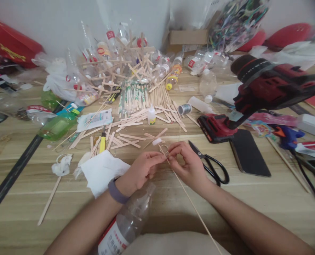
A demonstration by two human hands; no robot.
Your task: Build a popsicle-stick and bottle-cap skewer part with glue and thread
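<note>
Left hand (143,170): pinched narrow at frame centre, on the ring (160,150)
Right hand (189,165): pinched likewise, on the thin stick (197,211)
Thin stick: ran from bottom edge to centre; probably light, springy, snappable, best held near the ring
White piece (156,141): showed just beyond the ring

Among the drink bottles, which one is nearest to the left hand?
The clear bottle with the white label, partly hidden by the left forearm; it shows just below the left hand; the others are farther away.
</note>
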